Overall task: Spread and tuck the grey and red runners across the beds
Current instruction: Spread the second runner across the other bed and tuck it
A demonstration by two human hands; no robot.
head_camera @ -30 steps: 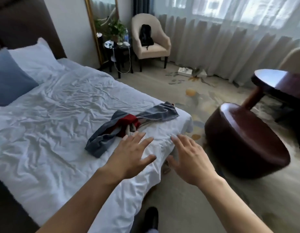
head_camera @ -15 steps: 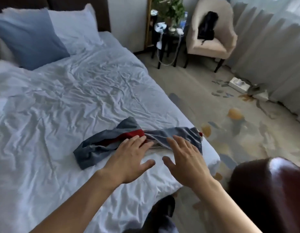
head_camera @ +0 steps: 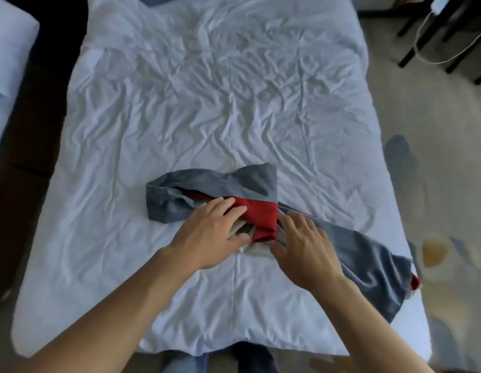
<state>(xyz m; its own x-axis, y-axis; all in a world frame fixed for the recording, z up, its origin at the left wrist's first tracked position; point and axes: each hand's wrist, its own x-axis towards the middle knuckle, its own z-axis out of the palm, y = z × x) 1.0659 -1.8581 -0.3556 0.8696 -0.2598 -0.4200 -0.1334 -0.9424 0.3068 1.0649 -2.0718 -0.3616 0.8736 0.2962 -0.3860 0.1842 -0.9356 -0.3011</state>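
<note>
I'm now looking straight down on the bed, where half a second ago I saw it at an angle from its corner. The grey and red runner lies bunched near the foot, its grey tail trailing off to the right edge. Both hands, which were hovering short of it, have landed on the red middle: my left hand rests flat with fingers spread, my right hand lies beside it, fingers relaxed, gripping nothing. I judge spreading is about to start.
</note>
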